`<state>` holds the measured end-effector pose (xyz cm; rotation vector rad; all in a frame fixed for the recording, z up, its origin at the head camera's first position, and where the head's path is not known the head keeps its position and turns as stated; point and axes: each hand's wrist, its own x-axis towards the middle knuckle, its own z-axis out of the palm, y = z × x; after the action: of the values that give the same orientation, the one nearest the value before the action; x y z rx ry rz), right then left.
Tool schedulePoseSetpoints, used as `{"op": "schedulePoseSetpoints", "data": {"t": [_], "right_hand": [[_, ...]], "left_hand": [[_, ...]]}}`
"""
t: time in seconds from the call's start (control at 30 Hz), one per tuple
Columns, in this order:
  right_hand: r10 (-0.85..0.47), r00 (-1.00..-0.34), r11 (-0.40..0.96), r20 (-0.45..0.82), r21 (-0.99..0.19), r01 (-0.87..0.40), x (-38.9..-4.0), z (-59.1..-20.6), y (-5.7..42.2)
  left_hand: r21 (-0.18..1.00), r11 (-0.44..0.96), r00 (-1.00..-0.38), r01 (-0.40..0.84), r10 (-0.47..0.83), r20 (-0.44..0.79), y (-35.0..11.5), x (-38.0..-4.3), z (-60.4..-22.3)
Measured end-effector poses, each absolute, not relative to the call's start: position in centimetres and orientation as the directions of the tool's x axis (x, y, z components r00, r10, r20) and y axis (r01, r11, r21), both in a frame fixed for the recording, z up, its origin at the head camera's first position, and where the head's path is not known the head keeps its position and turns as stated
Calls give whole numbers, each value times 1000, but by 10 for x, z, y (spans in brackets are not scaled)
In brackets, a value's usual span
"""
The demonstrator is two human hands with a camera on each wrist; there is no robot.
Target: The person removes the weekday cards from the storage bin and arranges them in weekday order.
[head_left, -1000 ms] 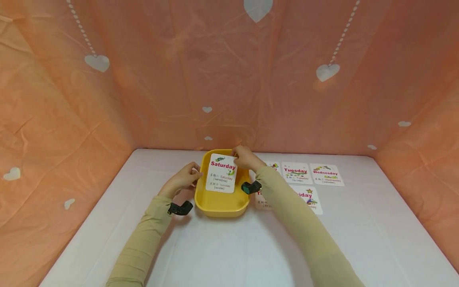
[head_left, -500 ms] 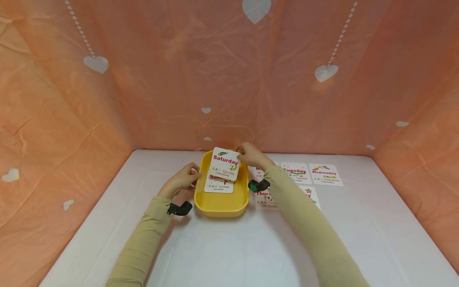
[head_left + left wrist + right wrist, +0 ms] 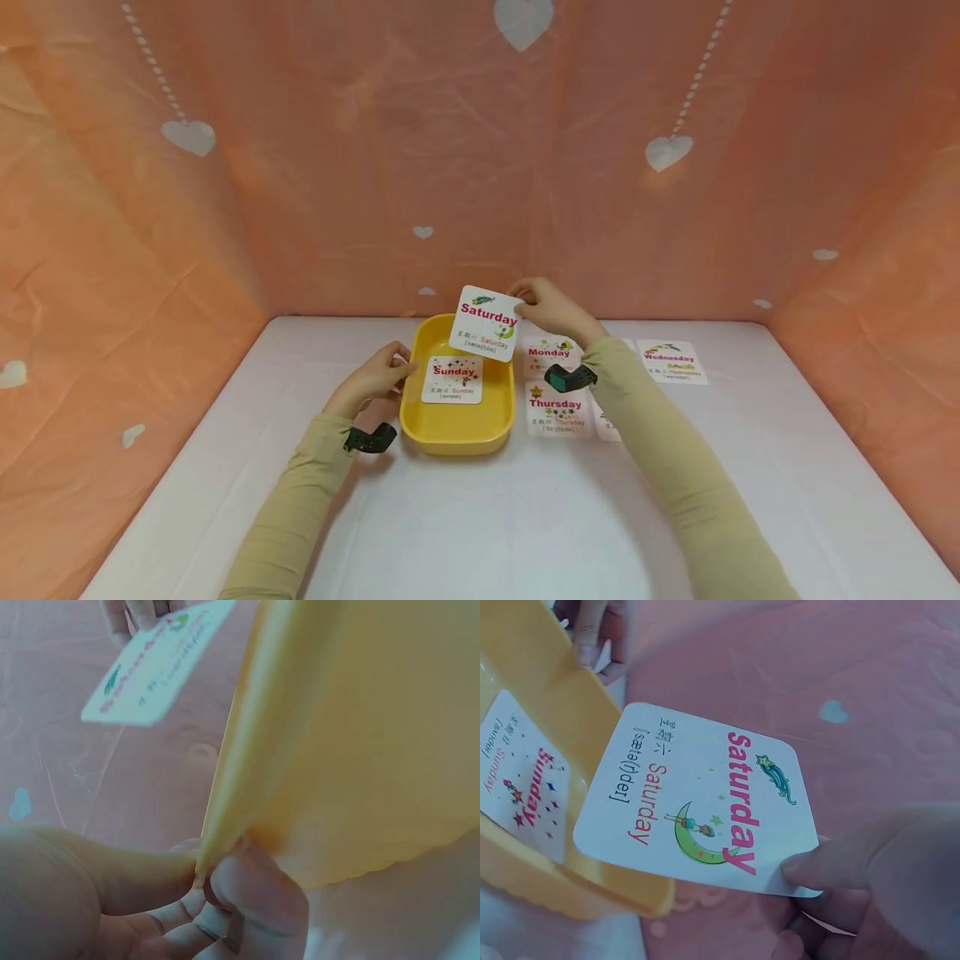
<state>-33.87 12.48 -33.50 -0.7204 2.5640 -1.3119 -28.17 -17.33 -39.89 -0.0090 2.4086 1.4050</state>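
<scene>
My right hand [image 3: 557, 308] pinches the "Saturday" card [image 3: 486, 323] by its right edge, above the far right rim of a yellow tray [image 3: 457, 429]. In the right wrist view the thumb [image 3: 829, 866] lies on the corner of the card [image 3: 697, 802], beside the word "Saturday". Inside the tray lies the "Sunday" card [image 3: 452, 380], face up. The left hand [image 3: 369, 379] pinches the tray's left rim between thumb and finger, as the left wrist view shows up close on the yellow wall [image 3: 360, 750].
Right of the tray, "Monday" [image 3: 550, 354], "Thursday" [image 3: 558, 410] and "Wednesday" [image 3: 671, 362] cards lie face up on the white table [image 3: 450, 525]. Two more cards are mostly hidden under the right forearm. A pink-orange cloth with hearts [image 3: 360, 208] hangs behind and at the sides.
The right hand has lifted the "Saturday" card off the "Sunday" card and carried it up and right, uncovering "Sunday". The left hand has kept its hold on the tray rim.
</scene>
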Motion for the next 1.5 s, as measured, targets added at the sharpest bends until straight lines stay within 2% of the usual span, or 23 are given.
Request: {"op": "schedulePoseSetpoints", "data": {"t": [0.2, 0.47, 0.93, 1.5], "right_hand": [[-448, -891, 425, 75, -859, -285, -336, -328, 148], [-395, -918, 428, 48, -874, -230, -329, -325, 190], [-323, -946, 535, 1, -825, -183, -314, -341, 267], [-244, -965, 642, -100, -762, -83, -266, -384, 352]], "left_hand": [[848, 502, -940, -169, 177, -292, -173, -283, -399], [853, 492, -937, -174, 183, -297, -173, -284, -401], [846, 502, -938, -178, 173, -301, -174, -287, -402], [848, 504, -941, -164, 179, -288, -173, -285, -404]]}}
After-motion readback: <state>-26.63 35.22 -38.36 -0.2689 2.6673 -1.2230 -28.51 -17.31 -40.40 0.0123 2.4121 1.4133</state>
